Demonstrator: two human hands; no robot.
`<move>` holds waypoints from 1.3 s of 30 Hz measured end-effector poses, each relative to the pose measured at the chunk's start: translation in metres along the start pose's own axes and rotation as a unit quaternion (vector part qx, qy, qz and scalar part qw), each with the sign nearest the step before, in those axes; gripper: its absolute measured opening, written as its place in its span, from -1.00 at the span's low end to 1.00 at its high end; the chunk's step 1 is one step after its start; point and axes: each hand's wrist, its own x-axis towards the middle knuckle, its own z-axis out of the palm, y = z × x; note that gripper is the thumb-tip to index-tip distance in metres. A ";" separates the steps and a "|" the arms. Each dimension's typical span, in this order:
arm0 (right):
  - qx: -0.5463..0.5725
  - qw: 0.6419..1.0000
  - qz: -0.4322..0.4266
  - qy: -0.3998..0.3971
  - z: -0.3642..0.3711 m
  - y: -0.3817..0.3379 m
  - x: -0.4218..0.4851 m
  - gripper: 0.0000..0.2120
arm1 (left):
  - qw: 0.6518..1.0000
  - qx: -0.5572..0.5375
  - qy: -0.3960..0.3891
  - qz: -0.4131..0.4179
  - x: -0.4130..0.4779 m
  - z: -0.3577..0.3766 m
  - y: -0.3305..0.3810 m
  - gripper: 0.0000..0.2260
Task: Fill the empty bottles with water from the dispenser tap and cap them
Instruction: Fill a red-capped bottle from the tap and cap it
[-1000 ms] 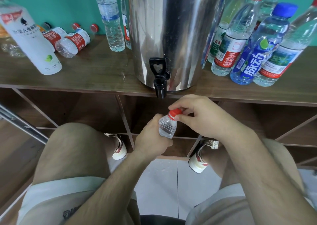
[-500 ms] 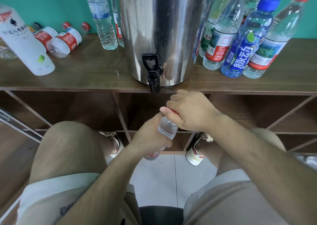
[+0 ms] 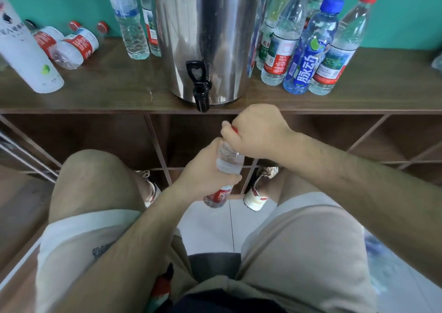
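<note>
A small clear bottle [image 3: 228, 162] with a red label holds water and sits below the shelf edge, between my knees. My left hand [image 3: 205, 169] grips its body. My right hand [image 3: 253, 131] is curled over the top, fingers round the red cap [image 3: 234, 129], of which only a sliver shows. The steel dispenser [image 3: 208, 35] stands on the wooden shelf [image 3: 119, 92], its black tap [image 3: 199, 85] just above and left of my right hand. No water runs from the tap.
Right of the dispenser stand several capped bottles [image 3: 308, 57], one blue. Left of it stand two clear bottles [image 3: 129, 23], small red-labelled bottles lying down [image 3: 76, 45], and a tall white bottle [image 3: 26, 54]. Open cubbies lie under the shelf; my knees flank the held bottle.
My right hand has closed further over the cap and turned, hiding most of it. The bottle has tilted a little and more of its lower end shows under my left hand.
</note>
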 end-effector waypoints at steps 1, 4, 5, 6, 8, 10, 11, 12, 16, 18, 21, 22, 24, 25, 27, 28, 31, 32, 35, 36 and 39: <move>0.005 0.998 0.060 -0.004 0.000 -0.007 -0.001 -0.43 | 0.999 0.022 0.027 -0.009 -0.003 0.004 0.000 -0.47; -0.006 0.984 0.174 -0.027 -0.009 -0.022 0.000 -0.51 | 0.987 0.105 0.119 -0.019 -0.011 0.013 0.005 -0.46; -0.011 0.982 0.185 -0.031 -0.015 -0.025 0.001 -0.53 | 0.982 0.120 0.148 -0.016 -0.013 0.014 0.007 -0.46; -0.015 0.981 0.189 -0.035 -0.022 -0.028 0.002 -0.54 | 0.977 0.125 0.171 -0.012 -0.015 0.013 0.011 -0.46; -0.018 0.981 0.190 -0.042 -0.035 -0.035 0.005 -0.50 | 0.974 0.124 0.192 -0.005 -0.018 0.005 0.019 -0.46; -0.011 0.982 0.190 -0.023 -0.052 -0.044 0.010 -0.38 | 0.972 0.117 0.204 0.001 -0.020 -0.011 0.027 -0.44; 0.005 0.982 0.190 -0.005 -0.063 -0.048 0.012 -0.31 | 0.972 0.104 0.212 0.004 -0.021 -0.023 0.032 -0.42; 0.031 0.982 0.185 0.019 -0.074 -0.053 0.014 -0.29 | 0.972 0.086 0.219 0.008 -0.021 -0.037 0.038 -0.42; 0.183 0.969 0.099 0.133 -0.101 -0.069 0.031 -0.56 | 0.968 0.063 0.243 0.033 -0.018 -0.110 0.069 -0.58; 0.255 0.952 0.059 0.157 -0.100 -0.080 0.041 -0.74 | 0.962 0.081 0.255 0.048 -0.011 -0.151 0.081 -0.73; 0.345 0.925 0.049 0.153 -0.085 -0.103 0.063 -0.71 | 0.959 0.075 0.273 0.030 0.004 -0.205 0.085 -0.73; 0.365 0.917 0.052 0.150 -0.077 -0.110 0.073 -0.65 | 0.957 0.060 0.282 0.018 0.008 -0.219 0.084 -0.65; 0.387 0.911 0.071 0.128 -0.058 -0.123 0.098 -0.54 | 0.952 0.049 0.301 0.002 0.019 -0.240 0.079 -0.57; 0.394 0.909 0.085 0.108 -0.049 -0.129 0.111 -0.48 | 0.950 0.051 0.309 -0.004 0.025 -0.247 0.075 -0.55; 0.420 0.898 0.111 0.069 -0.032 -0.142 0.137 -0.36 | 0.946 0.050 0.319 -0.019 0.040 -0.257 0.062 -0.53; 0.432 0.891 0.126 0.056 -0.024 -0.147 0.149 -0.33 | 0.946 0.045 0.321 -0.030 0.048 -0.261 0.054 -0.52; 0.458 0.869 0.178 0.054 -0.004 -0.155 0.184 -0.34 | 0.946 0.023 0.319 -0.051 0.073 -0.267 0.030 -0.42; 0.458 0.866 0.191 0.059 0.001 -0.156 0.194 -0.38 | 0.945 0.016 0.322 -0.054 0.080 -0.269 0.024 -0.37; 0.425 0.878 0.209 0.071 0.013 -0.155 0.221 -0.45 | 0.944 -0.015 0.325 -0.048 0.098 -0.276 0.013 -0.26; 0.415 0.881 0.214 0.073 0.016 -0.155 0.229 -0.46 | 0.945 -0.030 0.322 -0.045 0.104 -0.278 0.009 -0.26; 0.400 0.883 0.233 0.076 0.020 -0.153 0.254 -0.37 | 0.948 -0.025 0.313 -0.040 0.123 -0.284 0.001 -0.41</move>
